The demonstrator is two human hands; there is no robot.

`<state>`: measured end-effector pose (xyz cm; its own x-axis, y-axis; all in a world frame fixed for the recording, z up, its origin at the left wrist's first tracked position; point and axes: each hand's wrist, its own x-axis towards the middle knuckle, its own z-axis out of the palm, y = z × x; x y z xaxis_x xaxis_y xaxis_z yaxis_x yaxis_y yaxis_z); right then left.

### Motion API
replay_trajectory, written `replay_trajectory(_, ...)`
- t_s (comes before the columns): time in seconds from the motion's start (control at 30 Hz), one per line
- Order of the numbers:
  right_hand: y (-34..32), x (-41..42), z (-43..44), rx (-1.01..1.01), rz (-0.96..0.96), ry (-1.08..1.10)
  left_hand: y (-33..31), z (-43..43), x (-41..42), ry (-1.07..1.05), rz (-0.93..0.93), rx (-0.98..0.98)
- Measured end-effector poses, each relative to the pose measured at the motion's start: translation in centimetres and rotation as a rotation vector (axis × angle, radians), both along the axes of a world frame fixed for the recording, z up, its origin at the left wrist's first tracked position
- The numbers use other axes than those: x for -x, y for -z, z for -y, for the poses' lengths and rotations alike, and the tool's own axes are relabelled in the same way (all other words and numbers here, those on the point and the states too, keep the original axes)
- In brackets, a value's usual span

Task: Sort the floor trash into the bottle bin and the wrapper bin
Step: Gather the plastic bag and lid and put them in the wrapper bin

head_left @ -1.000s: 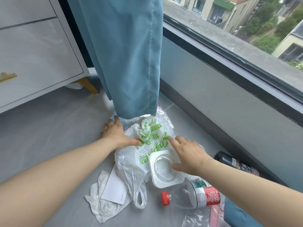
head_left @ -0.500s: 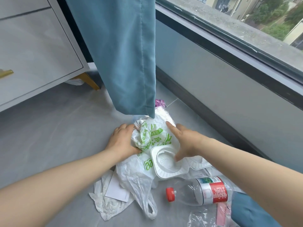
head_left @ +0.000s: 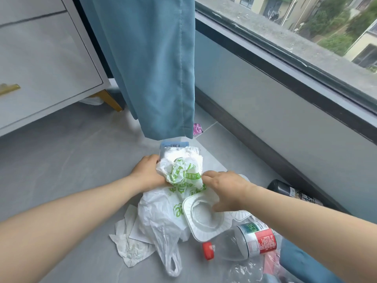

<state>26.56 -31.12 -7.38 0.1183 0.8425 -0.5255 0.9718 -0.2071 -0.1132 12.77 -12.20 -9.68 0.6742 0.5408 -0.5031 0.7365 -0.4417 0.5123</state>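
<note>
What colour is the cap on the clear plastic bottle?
Red plastic cap; head view.
</note>
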Motion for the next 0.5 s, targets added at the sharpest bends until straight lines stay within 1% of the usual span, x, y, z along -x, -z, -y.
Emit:
replay_trajectory(0.17,-0.7,0.3,0.2,-0.014,0.074,0.053,1.1,0.3,2.2,-0.060,-0.077,0.032)
replay_trajectory(0.23,-1.0,0.1,0.4,-0.007,0.110,0.097,1.1,0.4,3.0,-0.109,-0.057,0.079)
replay_trajectory(0.33,-1.6,-0.6,0.6,-0.042,0.098,0.150,0.6,0.2,3.6,-0.173,-0.002,0.135)
replay_trajectory(0.4,-2.3,-0.8,0.6,-0.118,0.109,0.120,0.4,-0.2,3.8,-0.169,-0.022,0.169)
replay_trajectory(0.5,-3.0,-0.5,0.1,-0.186,0.154,-0.043,-0.5,-1.1,4.0,-0.118,-0.078,0.227)
